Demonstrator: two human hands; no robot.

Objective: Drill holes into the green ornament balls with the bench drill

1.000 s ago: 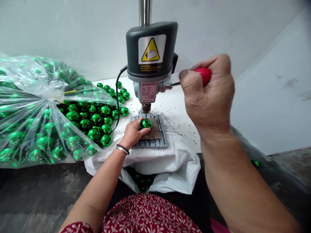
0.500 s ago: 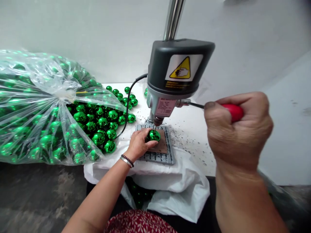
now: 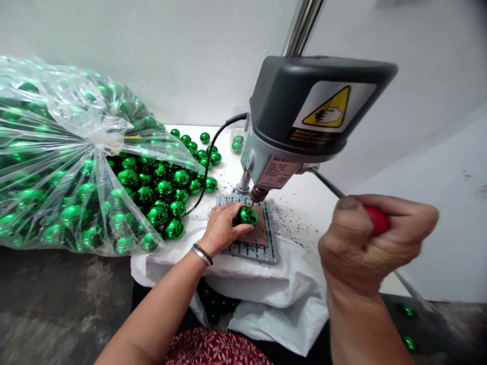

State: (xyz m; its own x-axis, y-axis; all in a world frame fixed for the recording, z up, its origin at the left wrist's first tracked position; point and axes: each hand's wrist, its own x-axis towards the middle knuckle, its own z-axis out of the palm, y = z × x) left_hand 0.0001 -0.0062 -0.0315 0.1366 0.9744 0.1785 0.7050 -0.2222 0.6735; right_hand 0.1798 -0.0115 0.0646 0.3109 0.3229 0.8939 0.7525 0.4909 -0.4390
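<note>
A small bench drill press (image 3: 323, 106) with a warning label stands on a slotted grey base (image 3: 269, 251). Under its chuck (image 3: 258, 194), a shiny green ball (image 3: 249, 216) rests on a brown board (image 3: 262, 230). My left hand (image 3: 224, 225) grips the ball from its left side, thumb in front and fingers behind. The thin bit meets the top of the ball, though I cannot tell how deep it sits. My right hand (image 3: 375, 241) is wrapped round the red knob (image 3: 378, 220) of the drill's feed lever (image 3: 329, 183).
A large clear plastic bag (image 3: 102, 139) of green balls lies on the left, with loose balls (image 3: 215, 158) beside it. Dark shavings litter the white table (image 3: 300, 203). A white bag (image 3: 274, 324) with balls inside hangs at the front edge. A black cable (image 3: 213, 147) loops behind.
My right hand has pulled the lever's red knob downward. The camera view has shifted, so the drill appears larger and further right. My left hand keeps its hold on the ball.
</note>
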